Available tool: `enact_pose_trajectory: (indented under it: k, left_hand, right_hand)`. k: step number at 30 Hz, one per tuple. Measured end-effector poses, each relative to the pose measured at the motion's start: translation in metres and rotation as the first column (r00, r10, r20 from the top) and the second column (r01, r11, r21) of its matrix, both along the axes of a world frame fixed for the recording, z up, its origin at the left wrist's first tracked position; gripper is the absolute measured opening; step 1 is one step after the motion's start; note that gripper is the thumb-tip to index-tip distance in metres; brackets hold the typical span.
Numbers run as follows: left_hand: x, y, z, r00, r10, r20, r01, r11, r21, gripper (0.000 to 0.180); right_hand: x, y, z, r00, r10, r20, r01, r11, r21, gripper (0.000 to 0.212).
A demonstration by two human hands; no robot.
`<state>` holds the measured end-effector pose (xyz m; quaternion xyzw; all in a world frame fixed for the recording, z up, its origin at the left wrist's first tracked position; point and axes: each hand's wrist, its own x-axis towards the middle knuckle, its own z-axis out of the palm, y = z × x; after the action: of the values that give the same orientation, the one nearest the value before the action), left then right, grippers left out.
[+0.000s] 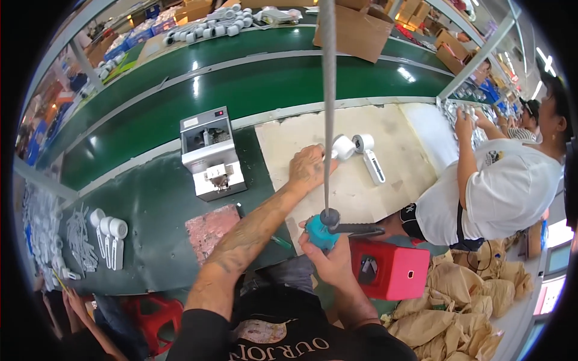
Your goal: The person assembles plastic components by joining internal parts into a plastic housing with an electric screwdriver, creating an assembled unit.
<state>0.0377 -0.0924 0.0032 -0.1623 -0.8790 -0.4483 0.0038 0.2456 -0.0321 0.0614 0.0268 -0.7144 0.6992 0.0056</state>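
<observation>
My left hand point(308, 167) reaches over the beige board point(289, 144) with its fingers closed on a white round-headed part point(344, 147). The cable hides some of that grip. Just right of it lies a second white part point(373, 165), with a round head and a long slotted handle. Near the table's front edge, my right hand point(332, 260) grips a teal power screwdriver point(322, 232) with a dark top, hanging from a grey cable point(329, 90). The screwdriver's tip is hidden.
Left of the board stands a metal screw feeder point(214, 153), behind a reddish worn pad point(212, 228). Several white round-headed parts point(110, 231) lie farther left. A red stool point(394, 269) and brown sacks point(448, 301) are at right, near a co-worker point(506, 168).
</observation>
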Motion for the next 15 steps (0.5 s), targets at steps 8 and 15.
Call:
enact_pose_trajectory:
  k: [8,15]
  left_hand:
    - [0.121,-0.167,0.050,0.977,0.006,-0.213,-0.015,0.999,-0.037,0.020]
    - [0.156,-0.253,0.040,0.997,0.004,-0.072,-0.013,0.993,-0.119,0.023]
  right_hand:
    - [-0.036,-0.033,0.002,0.997,-0.004,-0.075,-0.001,0.998,-0.064,0.040]
    - [-0.079,-0.093,0.002,0.962,0.033,-0.273,-0.132,0.926,-0.353,0.052]
